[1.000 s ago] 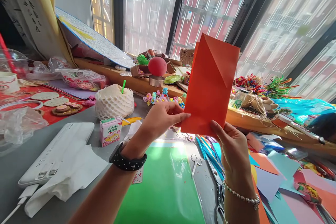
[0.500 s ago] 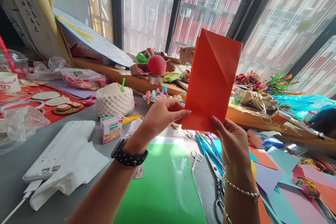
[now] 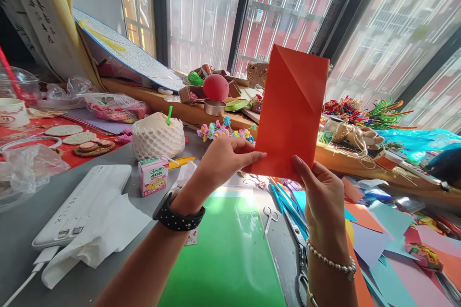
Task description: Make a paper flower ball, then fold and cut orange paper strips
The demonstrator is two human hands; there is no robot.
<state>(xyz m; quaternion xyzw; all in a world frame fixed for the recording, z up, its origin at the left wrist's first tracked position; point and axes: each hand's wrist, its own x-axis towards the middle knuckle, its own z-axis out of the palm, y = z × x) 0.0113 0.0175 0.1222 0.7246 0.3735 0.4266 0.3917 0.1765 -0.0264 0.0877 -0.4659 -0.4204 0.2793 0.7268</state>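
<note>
A folded sheet of orange paper is held up in front of me, with a diagonal crease running from its top left corner to its right edge. My left hand pinches its lower left edge between thumb and fingers. At the lower right, my right hand grips it, thumb in front and fingers behind. Below the paper lies a green mat on the grey table. Small scissors rest at the mat's right edge, and larger scissors lie partly behind my right wrist.
To the left are a white power bank with a cable, a crumpled tissue, a small drink carton and a netted coconut with a green straw. Coloured paper pieces spread over the right. A red ball sits near the window.
The orange paper has shifted slightly left and its top has come a little lower, looking more squared toward me. Both hands keep their grip; each sits very slightly further right.
</note>
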